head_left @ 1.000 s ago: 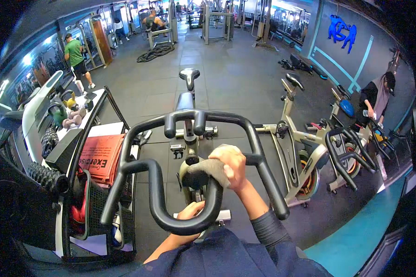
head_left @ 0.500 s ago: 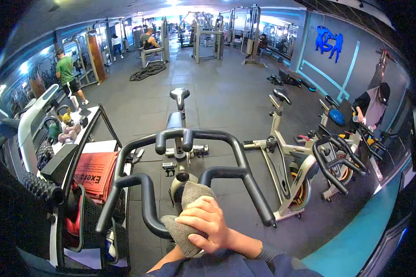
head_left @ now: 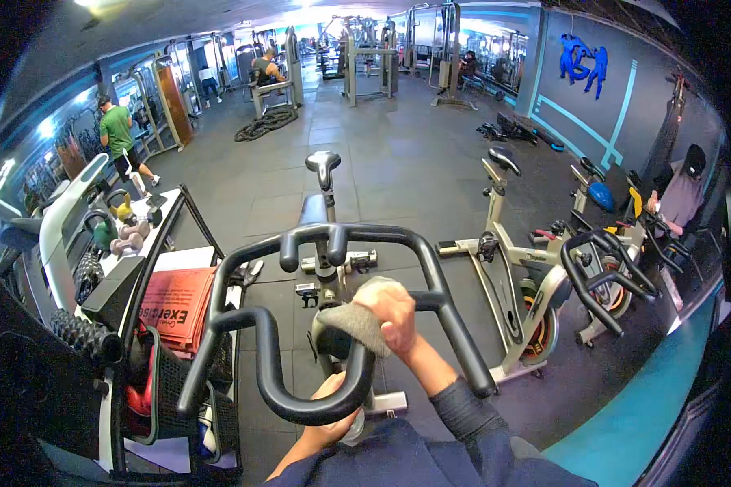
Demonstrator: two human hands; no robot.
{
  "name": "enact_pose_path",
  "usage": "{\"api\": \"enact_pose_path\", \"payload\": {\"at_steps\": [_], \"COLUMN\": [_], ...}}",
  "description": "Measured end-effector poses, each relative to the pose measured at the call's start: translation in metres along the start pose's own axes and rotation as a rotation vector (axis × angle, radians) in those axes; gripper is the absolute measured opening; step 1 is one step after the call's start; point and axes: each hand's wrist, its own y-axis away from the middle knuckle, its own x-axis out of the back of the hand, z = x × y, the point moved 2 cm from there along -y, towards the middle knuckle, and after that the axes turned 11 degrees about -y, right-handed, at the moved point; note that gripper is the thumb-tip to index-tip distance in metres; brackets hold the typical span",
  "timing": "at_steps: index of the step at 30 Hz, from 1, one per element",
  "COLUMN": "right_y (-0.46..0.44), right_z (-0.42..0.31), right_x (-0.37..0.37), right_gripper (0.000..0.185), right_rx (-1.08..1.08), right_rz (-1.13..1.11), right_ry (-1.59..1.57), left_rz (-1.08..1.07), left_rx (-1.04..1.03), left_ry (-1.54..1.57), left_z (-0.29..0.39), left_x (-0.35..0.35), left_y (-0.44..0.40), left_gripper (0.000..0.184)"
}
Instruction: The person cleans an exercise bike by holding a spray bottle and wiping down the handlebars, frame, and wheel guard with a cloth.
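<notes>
My right hand (head_left: 388,312) is closed on a grey cloth (head_left: 353,326), pressing it around the inner right bend of the black handlebar (head_left: 278,369) of an exercise bike. One end of the cloth hangs over the bar to the left. Lower down, my left hand (head_left: 326,428) is closed behind the handlebar's near loop, which covers part of its fingers. A pale, see-through thing (head_left: 354,432) shows beside that hand; its kind I cannot make out. Beyond the handlebar stands the bike's black saddle (head_left: 323,162).
At left, a rack (head_left: 207,231) holds red printed packs (head_left: 175,304), dumbbells, a foam roller (head_left: 85,334) and a basket (head_left: 166,390). More exercise bikes (head_left: 512,284) stand at right, a person (head_left: 681,195) bending beside them. Another person (head_left: 118,134) stands at far left.
My right hand and the cloth have moved up and right along the handlebar. My left hand now shows below the bar's loop. The view has shifted slightly.
</notes>
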Motion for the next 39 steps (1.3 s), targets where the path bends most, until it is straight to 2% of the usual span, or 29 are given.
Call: {"api": "enact_pose_path", "payload": {"at_steps": [3, 4, 5, 7, 9, 10, 11, 14, 17, 18, 19, 20, 21, 22, 24, 26, 28, 31, 33, 34, 36, 39], "right_y": [-0.006, -0.004, -0.004, -0.007, -0.012, -0.015, -0.015, -0.014, -0.014, -0.013, -0.014, -0.014, -0.016, -0.016, -0.014, -0.011, -0.009, -0.005, -0.001, -0.001, -0.003, -0.007], "right_z": [0.0, 0.006, 0.008, 0.019, 0.013, 0.011, 0.01, 0.004, -0.004, -0.006, -0.008, -0.011, -0.021, -0.031, -0.064, -0.099, -0.128, -0.131, -0.117, -0.107, -0.093, -0.08], "right_x": [0.005, 0.006, 0.011, 0.021, 0.019, 0.02, 0.02, 0.022, 0.019, 0.015, 0.012, 0.009, 0.005, 0.001, -0.004, -0.004, -0.003, -0.003, -0.005, -0.005, -0.007, -0.006], "right_gripper": [0.069, 0.06, 0.043, 0.035, 0.034, 0.032, 0.032, 0.031, 0.029, 0.028, 0.026, 0.026, 0.024, 0.024, 0.023, 0.024, 0.03, 0.036, 0.04, 0.043, 0.056, 0.063], "right_rx": [-0.045, -0.043, -0.152, -0.417, -0.454, -0.486, -0.485, -0.438, -0.453, -0.431, -0.409, -0.428, -0.338, -0.296, -0.247, -0.23, -0.199, -0.154, -0.127, -0.084, -0.001, 0.052], "right_rz": [0.003, 0.009, 0.02, 0.032, 0.027, 0.027, 0.026, -0.087, -0.158, -0.12, -0.08, -0.136, -0.16, -0.184, -0.17, -0.164, -0.184, -0.188, -0.186, -0.192, -0.179, -0.184], "right_ry": [0.111, 0.163, 0.222, 0.401, 0.42, 0.444, 0.444, 0.478, 0.407, 0.338, 0.271, 0.206, 0.081, 0.013, -0.076, -0.11, -0.106, -0.129, -0.143, -0.171, -0.185, -0.176], "left_rz": [0.094, 0.103, 0.112, 0.123, 0.13, 0.161, 0.163, 0.108, 0.022, -0.01, -0.013, -0.02, -0.03, -0.042, -0.153, -0.126, -0.087, 0.147, 0.11, 0.033, -0.048, -0.139], "left_rx": [-0.035, 0.031, 0.099, 0.102, 0.094, 0.128, 0.128, 0.188, 0.263, 0.213, 0.136, 0.12, 0.106, 0.103, 0.287, 0.214, 0.139, 0.028, 0.029, 0.056, 0.103, 0.208], "left_ry": [-0.038, 0.031, 0.1, 0.064, 0.108, 0.164, 0.164, 0.103, 0.155, 0.129, 0.142, 0.137, 0.134, 0.138, 0.175, 0.174, 0.165, 0.354, 0.328, 0.22, 0.14, 0.093], "left_z": [-0.008, -0.008, -0.008, -0.008, -0.002, 0.001, 0.004, 0.007, 0.008, 0.005, 0.001, -0.001, -0.001, 0.002, 0.006, 0.003, 0.006, 0.022, 0.009, 0.004, 0.005, -0.007], "left_x": [0.005, 0.007, 0.008, 0.009, 0.013, 0.014, 0.016, 0.018, 0.011, 0.008, 0.002, -0.001, -0.003, -0.003, -0.002, -0.005, -0.006, -0.006, -0.007, -0.008, -0.006, -0.011], "left_y": [0.007, 0.012, 0.018, 0.026, 0.034, 0.036, 0.037, 0.042, 0.042, 0.042, 0.042, 0.04, 0.04, 0.038, 0.035, 0.032, 0.027, 0.012, 0.01, 0.009, 0.009, 0.018], "left_gripper": [0.045, 0.048, 0.051, 0.051, 0.05, 0.042, 0.042, 0.021, 0.02, 0.022, 0.032, 0.035, 0.039, 0.039, 0.037, 0.034, 0.031, 0.043, 0.044, 0.05, 0.052, 0.05]}}
